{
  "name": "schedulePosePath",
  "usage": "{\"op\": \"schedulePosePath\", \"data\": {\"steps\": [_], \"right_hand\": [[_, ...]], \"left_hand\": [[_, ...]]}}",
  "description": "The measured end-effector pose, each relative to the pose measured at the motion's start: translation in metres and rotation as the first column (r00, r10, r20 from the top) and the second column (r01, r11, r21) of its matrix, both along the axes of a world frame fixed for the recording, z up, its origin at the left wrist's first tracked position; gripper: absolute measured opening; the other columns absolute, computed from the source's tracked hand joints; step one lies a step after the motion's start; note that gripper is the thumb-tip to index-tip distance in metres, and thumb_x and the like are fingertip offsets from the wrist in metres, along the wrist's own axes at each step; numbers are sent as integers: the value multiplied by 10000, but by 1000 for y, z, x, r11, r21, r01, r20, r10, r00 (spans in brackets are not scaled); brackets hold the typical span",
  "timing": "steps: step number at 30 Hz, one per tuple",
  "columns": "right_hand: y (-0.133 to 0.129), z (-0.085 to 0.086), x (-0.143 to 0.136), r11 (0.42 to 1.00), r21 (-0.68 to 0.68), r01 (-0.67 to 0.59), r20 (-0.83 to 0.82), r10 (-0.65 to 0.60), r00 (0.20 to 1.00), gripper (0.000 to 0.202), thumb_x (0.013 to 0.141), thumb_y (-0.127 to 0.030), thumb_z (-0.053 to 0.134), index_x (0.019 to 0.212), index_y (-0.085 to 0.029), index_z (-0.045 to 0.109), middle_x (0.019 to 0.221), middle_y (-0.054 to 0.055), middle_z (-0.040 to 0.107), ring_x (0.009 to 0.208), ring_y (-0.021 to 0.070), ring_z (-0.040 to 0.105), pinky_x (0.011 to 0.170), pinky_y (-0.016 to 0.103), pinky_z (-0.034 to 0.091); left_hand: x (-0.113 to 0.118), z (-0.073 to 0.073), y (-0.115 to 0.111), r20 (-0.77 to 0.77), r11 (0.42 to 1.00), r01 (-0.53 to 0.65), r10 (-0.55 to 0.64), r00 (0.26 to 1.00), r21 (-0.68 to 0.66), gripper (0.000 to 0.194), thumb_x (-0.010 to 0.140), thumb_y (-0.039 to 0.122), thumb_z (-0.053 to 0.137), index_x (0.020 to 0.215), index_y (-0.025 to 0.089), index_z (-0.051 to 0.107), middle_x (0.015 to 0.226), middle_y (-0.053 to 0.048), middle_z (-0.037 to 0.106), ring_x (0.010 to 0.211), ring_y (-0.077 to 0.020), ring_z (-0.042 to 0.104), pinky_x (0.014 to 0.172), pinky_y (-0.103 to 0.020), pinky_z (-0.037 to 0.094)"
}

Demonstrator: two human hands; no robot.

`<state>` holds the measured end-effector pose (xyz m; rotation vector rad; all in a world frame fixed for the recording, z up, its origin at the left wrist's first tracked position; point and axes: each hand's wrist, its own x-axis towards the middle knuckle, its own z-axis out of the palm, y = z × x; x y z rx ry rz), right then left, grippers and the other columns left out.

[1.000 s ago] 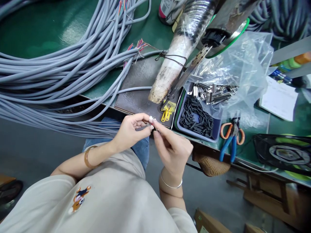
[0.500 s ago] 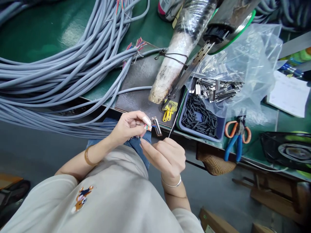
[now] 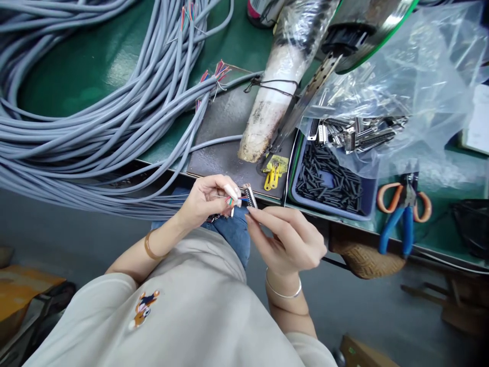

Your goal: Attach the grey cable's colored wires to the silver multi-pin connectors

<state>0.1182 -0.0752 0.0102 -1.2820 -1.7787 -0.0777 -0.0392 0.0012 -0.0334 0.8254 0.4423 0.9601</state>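
Observation:
My left hand [image 3: 210, 199] pinches the stripped end of a cable, where thin coloured wires [image 3: 232, 200] fan out from the fingertips. Those wires run to a metal-rimmed D-sub connector [image 3: 250, 196] just beyond the fingers. With thumb and index finger, my right hand [image 3: 288, 237] grips the lower end of that connector. Both hands are held in front of the bench edge, above my lap. Part of the cable is hidden by the left hand. More connectors [image 3: 221, 216], partly hidden, lie on my lap below.
Grey cables [image 3: 126, 117] heap on the left of the bench. A white wrapped tube [image 3: 263, 117] points down at the dark board [image 3: 217, 158], near yellow clips [image 3: 272, 176]. At right are a blue tray [image 3: 369, 211] of black sleeves, bagged connectors [image 3: 355, 132] and pliers [image 3: 405, 209].
My right hand has uncurled from beside the connector and now grips its lower end. The left hand keeps its pinch. The view has shifted, sliding the bench items on the right further right.

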Motion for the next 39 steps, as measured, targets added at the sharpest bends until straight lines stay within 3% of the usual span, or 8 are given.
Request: {"op": "schedulePosePath", "data": {"steps": [7, 12, 20, 23, 26, 31, 35, 39], "right_hand": [[3, 0, -2, 1000, -19, -5, 59, 6, 998, 239, 872, -125, 765, 1074, -238, 707, 844, -28, 753, 696, 86, 694, 624, 210, 556], [6, 0, -7, 1000, -15, 10, 127, -8, 992, 214, 880, -115, 751, 1056, -221, 690, 872, -7, 760, 720, 95, 703, 615, 222, 521], [9, 2, -3, 957, -288, -29, -374, -84, 924, 100, 919, -174, 699, 836, -228, 683, 754, -28, 661, 556, 82, 512, 463, 244, 367], [13, 3, 3, 992, -90, 86, -540, -121, 833, 168, 957, -272, 651, 803, -232, 703, 591, -46, 533, 456, 83, 442, 414, 257, 310], [15, 2, 8, 937, 183, 297, -600, -133, 789, 124, 958, -333, 638, 983, -273, 744, 527, -72, 424, 341, 63, 310, 336, 249, 215], [2, -10, 10, 961, 78, 265, -374, -218, 901, 319, 937, -120, 648, 1194, -308, 673, 879, -25, 757, 657, 148, 748, 480, 248, 555], [-3, -18, 5, 987, -118, 104, -331, -138, 933, 189, 861, -87, 749, 966, -231, 688, 985, 17, 795, 879, 184, 784, 739, 320, 656], [4, -20, 2, 981, -191, 38, -506, -132, 852, 137, 880, -96, 729, 902, -217, 670, 953, 20, 784, 870, 160, 766, 729, 307, 656]], "left_hand": [[2, -1, 0, -18, 998, -17, 18, 1000, 59, 237, 716, 322, 909, 755, 182, 722, 774, -16, 691, 525, -66, 593, 447, -158, 475], [5, 0, -2, -70, 972, -99, 116, 991, 214, 201, 762, 294, 883, 751, 173, 722, 760, -28, 711, 706, -95, 674, 665, -182, 553], [12, 13, -11, -54, 945, -167, 190, 980, 282, 178, 759, 170, 882, 847, 159, 727, 765, 4, 683, 669, -65, 640, 609, -138, 510], [10, 19, -11, -87, 974, -157, 173, 981, 165, 179, 807, 218, 853, 842, 157, 689, 749, 5, 693, 550, -44, 596, 504, -136, 468], [8, 21, -9, -94, 993, -119, 121, 988, 24, 221, 837, 275, 830, 856, 161, 642, 712, 6, 713, 458, -38, 552, 445, -145, 446], [6, 21, -7, -75, 991, -96, 89, 993, -92, 274, 830, 313, 835, 856, 165, 607, 731, -1, 737, 458, -42, 562, 444, -149, 454], [7, 25, -7, -75, 992, -88, 81, 994, -95, 276, 809, 312, 856, 850, 168, 624, 713, 9, 723, 461, -41, 558, 436, -145, 442], [5, 29, -5, -97, 998, -62, 61, 993, -1, 217, 788, 291, 874, 819, 166, 699, 740, -8, 744, 490, -52, 580, 474, -164, 498]]}}
